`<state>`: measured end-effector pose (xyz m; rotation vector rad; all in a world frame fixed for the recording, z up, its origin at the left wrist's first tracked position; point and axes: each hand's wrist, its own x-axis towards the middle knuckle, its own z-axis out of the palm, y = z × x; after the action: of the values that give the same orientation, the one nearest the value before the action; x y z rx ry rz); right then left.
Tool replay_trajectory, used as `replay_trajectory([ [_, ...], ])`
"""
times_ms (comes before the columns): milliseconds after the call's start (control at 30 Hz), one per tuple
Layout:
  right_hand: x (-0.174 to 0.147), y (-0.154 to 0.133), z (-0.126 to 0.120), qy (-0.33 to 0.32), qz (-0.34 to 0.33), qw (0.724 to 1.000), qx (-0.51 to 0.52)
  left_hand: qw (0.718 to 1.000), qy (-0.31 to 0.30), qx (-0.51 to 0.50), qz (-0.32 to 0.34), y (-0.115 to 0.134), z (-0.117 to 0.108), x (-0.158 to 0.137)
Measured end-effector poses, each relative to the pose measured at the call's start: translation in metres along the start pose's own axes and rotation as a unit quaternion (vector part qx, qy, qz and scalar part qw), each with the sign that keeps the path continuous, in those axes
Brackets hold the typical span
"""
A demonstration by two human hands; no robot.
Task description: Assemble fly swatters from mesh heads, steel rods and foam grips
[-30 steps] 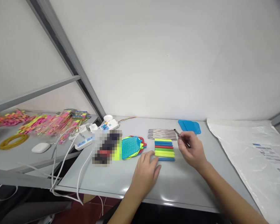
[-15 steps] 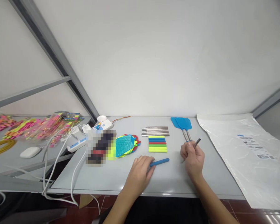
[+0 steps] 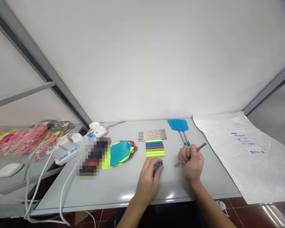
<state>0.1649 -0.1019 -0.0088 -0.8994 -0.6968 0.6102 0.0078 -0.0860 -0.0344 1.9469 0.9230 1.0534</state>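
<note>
My left hand (image 3: 148,180) is curled around a blue handle tube (image 3: 157,169) just above the table, its fingers covering part of it. My right hand (image 3: 191,163) grips a thin grey metal rod (image 3: 201,147), which sticks out beyond the thumb; a blurred end shows on the other side. Behind that hand lie two blue fly swatters (image 3: 180,125) with metal shafts and blue handles. Between the hands and the wall are a row of coloured handle tubes (image 3: 155,148) and, behind it, several silver rods (image 3: 152,135). Loose mesh swatter heads (image 3: 120,153) are stacked to the left.
A large white plastic bag (image 3: 218,152) with labels covers the table's right side. Leftward are white power strips (image 3: 66,155), loose cables (image 3: 41,167) and a blurred-out dark object (image 3: 95,158). Packets of pink and yellow items (image 3: 38,136) lie on the neighbouring table.
The blue tube in my left hand has turned from pointing right to pointing more away from me. My right hand keeps the metal rod. The view has shifted slightly.
</note>
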Motion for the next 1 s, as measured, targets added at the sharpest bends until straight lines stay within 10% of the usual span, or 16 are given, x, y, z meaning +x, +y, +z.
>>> replay_trajectory([
  [400, 0.008, -0.034, 0.086, -0.156, 0.084, 0.976, 0.131, 0.991, -0.060, -0.079, -0.092, 0.003, -0.003, 0.000],
  [1000, -0.016, -0.003, 0.080, -0.314, 0.068, 0.939, -0.121, 0.973, -0.007, -0.210, -0.097, 0.014, -0.012, 0.003],
])
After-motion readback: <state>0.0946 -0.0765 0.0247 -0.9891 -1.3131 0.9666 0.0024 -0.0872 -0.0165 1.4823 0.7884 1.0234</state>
